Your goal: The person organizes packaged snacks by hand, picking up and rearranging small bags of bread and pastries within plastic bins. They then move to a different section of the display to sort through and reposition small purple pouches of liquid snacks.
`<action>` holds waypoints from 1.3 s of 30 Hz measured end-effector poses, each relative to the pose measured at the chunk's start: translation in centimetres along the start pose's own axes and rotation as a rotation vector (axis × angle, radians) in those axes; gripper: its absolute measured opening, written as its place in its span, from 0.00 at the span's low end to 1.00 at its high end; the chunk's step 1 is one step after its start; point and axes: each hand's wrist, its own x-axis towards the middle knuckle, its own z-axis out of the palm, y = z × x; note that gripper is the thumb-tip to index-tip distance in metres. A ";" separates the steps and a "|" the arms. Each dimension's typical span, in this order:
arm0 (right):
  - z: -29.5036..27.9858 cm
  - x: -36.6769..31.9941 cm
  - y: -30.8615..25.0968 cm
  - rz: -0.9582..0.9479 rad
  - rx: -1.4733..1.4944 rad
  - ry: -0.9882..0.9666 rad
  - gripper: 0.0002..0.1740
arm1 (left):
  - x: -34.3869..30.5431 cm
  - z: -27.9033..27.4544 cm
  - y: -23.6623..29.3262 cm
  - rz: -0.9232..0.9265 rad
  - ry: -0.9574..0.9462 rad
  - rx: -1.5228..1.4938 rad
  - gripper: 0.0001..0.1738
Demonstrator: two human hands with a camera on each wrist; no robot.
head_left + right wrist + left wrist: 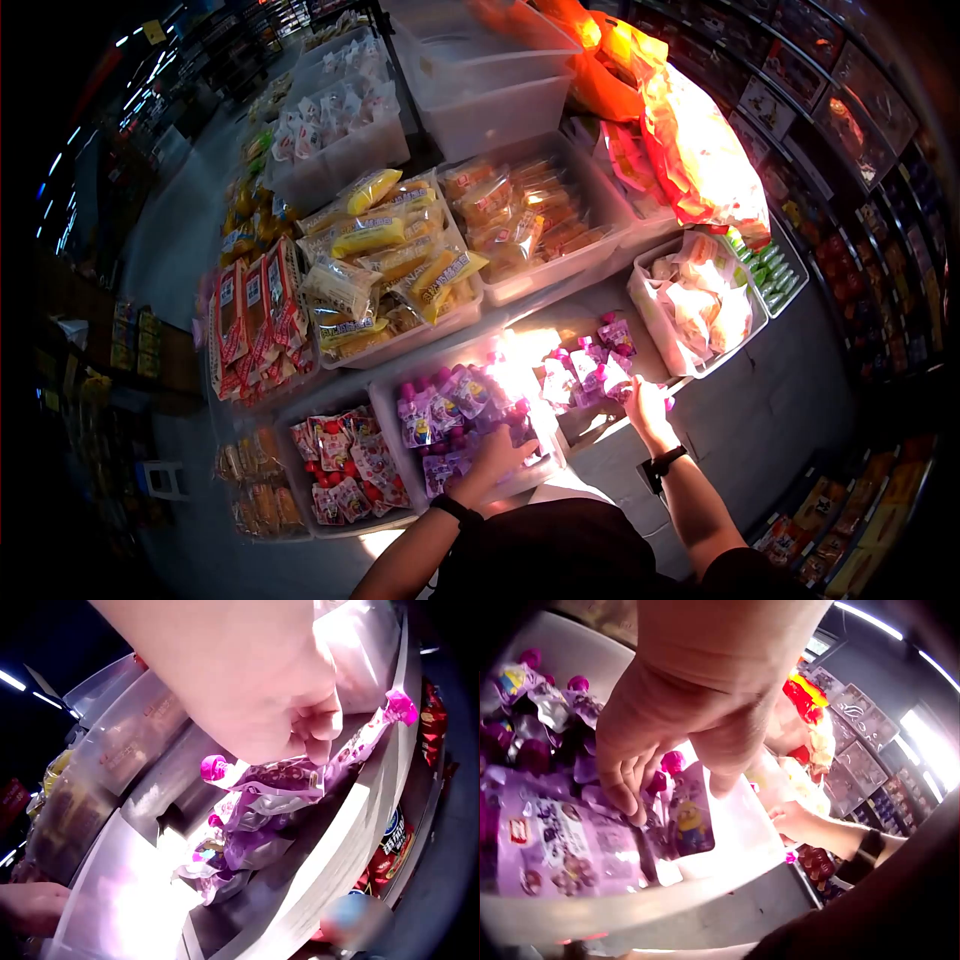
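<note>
My left hand [497, 457] reaches into a clear plastic bin [382, 412] of purple jelly pouches with magenta screw caps. Its fingers point down among them, and in the left wrist view the fingertips touch the pouches beside a pouch with a yellow cartoon figure [692, 825]. My right hand [650, 412] is over the ledge to the right of that bin, fingers curled, pinching the edge of a purple jelly pouch [281, 778]. Several more jelly pouches [588, 368] lie in a row on the ledge just left of it. Strong sunlight washes out the bin's right end.
Left of the pouch bin stands a bin of red-capped packets [345, 470]. Behind are bins of yellow-wrapped snacks [390, 245] and brown wrapped pastries [525, 215]. A white basket of wrapped buns [700, 300] stands beyond my right hand, with an orange-red bag [690, 130] behind it.
</note>
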 end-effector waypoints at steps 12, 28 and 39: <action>1.3 -0.2 0.6 -0.159 -0.053 0.226 0.25 | 3.5 1.9 1.8 -0.173 -0.029 0.042 0.43; -7.2 -2.9 -13.2 -0.432 1.142 -0.732 0.45 | -1.1 -9.4 6.4 0.398 -0.248 -0.703 0.29; -1.2 2.3 -6.3 0.169 0.972 0.004 0.24 | -3.5 -6.5 -2.7 -0.020 -0.215 0.474 0.38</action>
